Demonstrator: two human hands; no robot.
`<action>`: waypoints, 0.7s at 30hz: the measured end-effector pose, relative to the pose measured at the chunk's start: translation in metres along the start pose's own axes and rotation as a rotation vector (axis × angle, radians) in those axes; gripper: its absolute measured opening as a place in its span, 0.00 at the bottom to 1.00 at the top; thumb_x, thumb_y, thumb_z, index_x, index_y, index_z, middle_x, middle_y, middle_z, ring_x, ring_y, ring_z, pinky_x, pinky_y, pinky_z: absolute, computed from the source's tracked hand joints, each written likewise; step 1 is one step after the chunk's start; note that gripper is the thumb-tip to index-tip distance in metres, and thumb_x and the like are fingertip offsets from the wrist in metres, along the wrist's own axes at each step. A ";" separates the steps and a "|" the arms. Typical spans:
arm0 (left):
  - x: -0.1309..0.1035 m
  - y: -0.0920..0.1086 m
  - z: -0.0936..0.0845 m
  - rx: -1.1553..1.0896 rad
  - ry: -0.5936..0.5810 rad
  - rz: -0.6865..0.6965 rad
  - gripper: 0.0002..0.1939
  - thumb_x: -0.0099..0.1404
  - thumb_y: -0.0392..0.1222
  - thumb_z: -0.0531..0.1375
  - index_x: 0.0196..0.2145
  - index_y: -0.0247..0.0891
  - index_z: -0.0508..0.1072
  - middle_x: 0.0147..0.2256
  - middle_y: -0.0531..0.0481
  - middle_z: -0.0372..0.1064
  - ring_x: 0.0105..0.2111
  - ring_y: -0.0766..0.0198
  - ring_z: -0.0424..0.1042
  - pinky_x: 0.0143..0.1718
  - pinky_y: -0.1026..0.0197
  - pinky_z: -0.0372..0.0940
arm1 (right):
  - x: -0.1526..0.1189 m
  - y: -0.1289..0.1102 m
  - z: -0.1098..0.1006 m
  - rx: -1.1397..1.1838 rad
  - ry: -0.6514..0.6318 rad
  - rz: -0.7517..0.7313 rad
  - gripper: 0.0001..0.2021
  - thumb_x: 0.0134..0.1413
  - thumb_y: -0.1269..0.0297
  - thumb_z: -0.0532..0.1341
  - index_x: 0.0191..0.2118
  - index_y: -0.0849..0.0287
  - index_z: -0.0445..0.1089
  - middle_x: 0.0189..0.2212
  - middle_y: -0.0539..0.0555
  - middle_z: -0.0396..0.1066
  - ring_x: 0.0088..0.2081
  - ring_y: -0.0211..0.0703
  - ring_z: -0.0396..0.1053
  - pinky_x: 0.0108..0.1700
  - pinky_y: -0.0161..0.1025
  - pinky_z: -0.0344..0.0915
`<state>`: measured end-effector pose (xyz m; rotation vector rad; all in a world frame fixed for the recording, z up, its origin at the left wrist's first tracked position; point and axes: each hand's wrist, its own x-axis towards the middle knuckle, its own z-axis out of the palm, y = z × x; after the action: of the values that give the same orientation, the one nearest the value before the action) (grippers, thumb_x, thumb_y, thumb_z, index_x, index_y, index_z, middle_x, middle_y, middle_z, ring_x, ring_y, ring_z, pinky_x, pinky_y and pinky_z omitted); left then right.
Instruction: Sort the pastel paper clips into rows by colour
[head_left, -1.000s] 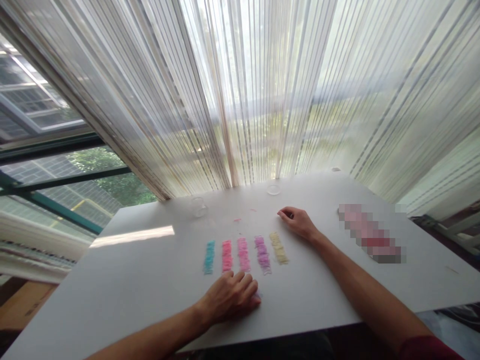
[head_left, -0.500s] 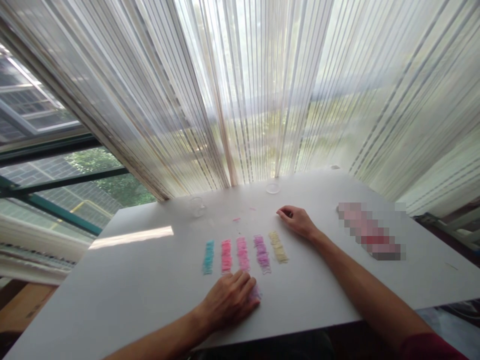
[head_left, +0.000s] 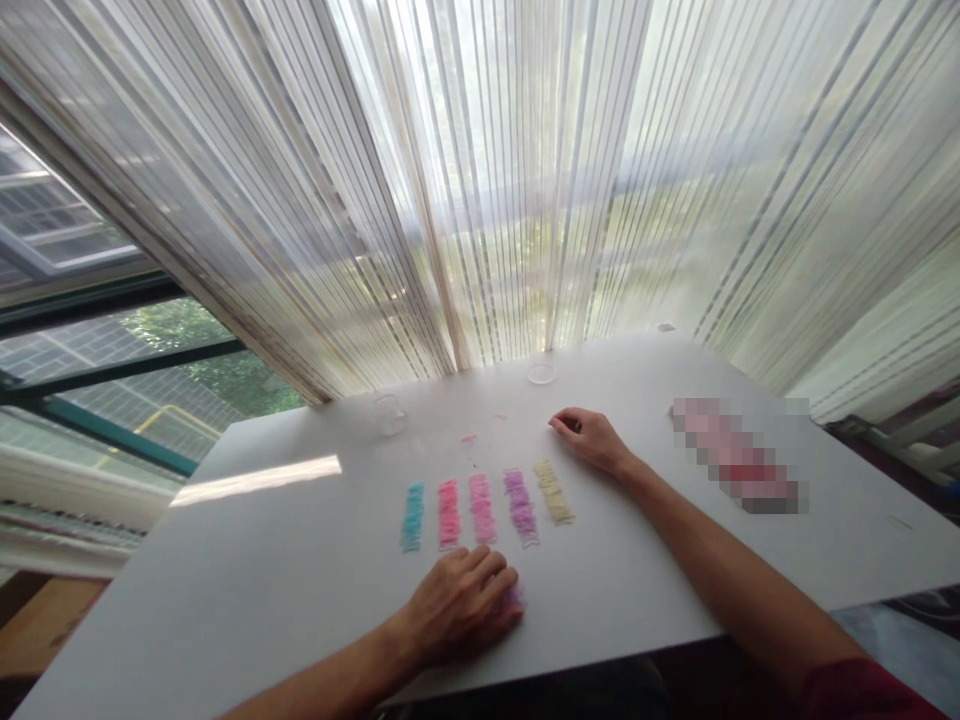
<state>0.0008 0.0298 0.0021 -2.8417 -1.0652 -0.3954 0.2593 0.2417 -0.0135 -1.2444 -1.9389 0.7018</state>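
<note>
Sorting small coloured clips into rows by colour looked to be the work in hand: five short rows lay side by side in the middle of the white worktop (head_left: 247,560) — a teal row (head_left: 412,516), a deep pink row (head_left: 448,513), a lighter pink row (head_left: 481,508), a purple row (head_left: 520,506) and a yellow row (head_left: 553,492). The left hand (head_left: 461,605) rested palm down just in front of the rows, its fingers curled over a small loose heap of purplish clips (head_left: 513,598) that peeked out at the fingertips; whether its grip actually pinched any of them could not be told. The right hand (head_left: 591,438) lay beyond the yellow row, loosely curled with thumb and forefinger drawn together, but nothing clearly showed between them, so its grip could not be judged either. A few stray pink clips (head_left: 470,439) sat farther back, near a clear cup (head_left: 389,412) and a clear round lid (head_left: 541,373) by the striped curtain (head_left: 480,180). By the look of it, the rows were well advanced. A next move would call for a fine pinch to lift one clip from the heap without dragging its neighbours, then a careful set-down at the end of the matching row without disturbing the others
</note>
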 end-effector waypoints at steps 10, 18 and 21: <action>0.009 -0.006 -0.017 -0.076 0.103 -0.051 0.11 0.79 0.43 0.51 0.39 0.40 0.70 0.33 0.49 0.74 0.31 0.61 0.72 0.31 0.58 0.65 | -0.001 -0.001 -0.001 0.007 0.003 0.002 0.11 0.60 0.59 0.61 0.35 0.56 0.80 0.33 0.53 0.82 0.33 0.45 0.75 0.41 0.39 0.71; 0.012 -0.027 -0.027 -0.276 -0.035 0.003 0.08 0.77 0.40 0.56 0.40 0.39 0.73 0.31 0.51 0.76 0.28 0.67 0.74 0.31 0.65 0.65 | -0.001 0.000 0.000 0.013 0.002 -0.004 0.11 0.59 0.59 0.60 0.35 0.55 0.80 0.32 0.53 0.82 0.32 0.45 0.74 0.40 0.40 0.71; 0.017 -0.041 -0.036 -0.299 -0.103 -0.052 0.11 0.78 0.43 0.56 0.39 0.39 0.75 0.31 0.51 0.78 0.30 0.66 0.76 0.34 0.66 0.67 | -0.001 0.001 0.000 0.015 0.002 -0.005 0.11 0.59 0.59 0.60 0.35 0.56 0.80 0.32 0.53 0.81 0.32 0.44 0.74 0.40 0.39 0.70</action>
<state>-0.0211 0.0654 0.0404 -3.1309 -1.1921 -0.4525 0.2599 0.2413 -0.0142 -1.2307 -1.9306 0.7110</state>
